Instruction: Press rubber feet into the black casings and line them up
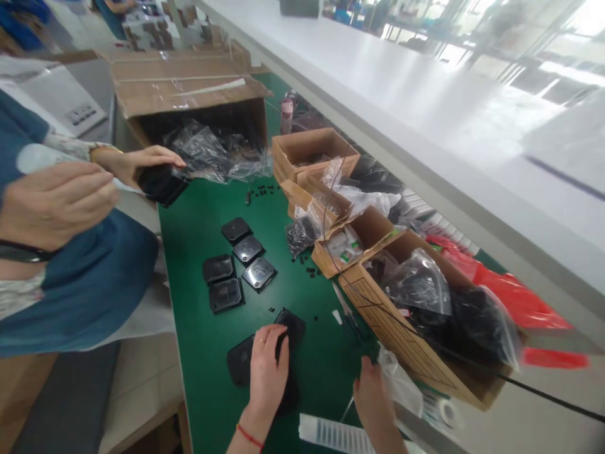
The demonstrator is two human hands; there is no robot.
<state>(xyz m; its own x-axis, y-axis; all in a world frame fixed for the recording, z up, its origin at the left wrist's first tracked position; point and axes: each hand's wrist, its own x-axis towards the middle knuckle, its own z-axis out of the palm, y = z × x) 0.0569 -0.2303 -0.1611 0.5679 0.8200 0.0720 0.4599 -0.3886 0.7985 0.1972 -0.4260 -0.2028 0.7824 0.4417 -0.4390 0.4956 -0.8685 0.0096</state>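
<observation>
1. left hand, wearing a red band: the fingers bend over black housings at the near part of the green tabletop. the fingertips meet the upper piece; whether the grip clasps it or merely rests there cannot be told.
2. right hand: fingers curled, just beside a clear bag; the grip is partly hidden, and whether it grasps anything cannot be told.
3. ribbed white strip, lying at the near edge of the view, beside the right forearm.
4. scissors, lying beyond the right hand, near the long carton, which contains dark items in clear plastic.
5. five black cases, lying close together farther along the tabletop, on the left; some surfaces look glossy.
6. small black pieces, scattered near the open cartons along the right side.
7. co-worker in blue, at the left: one hand holds a dark part before a large open carton; the other hand is raised, blurred.
</observation>
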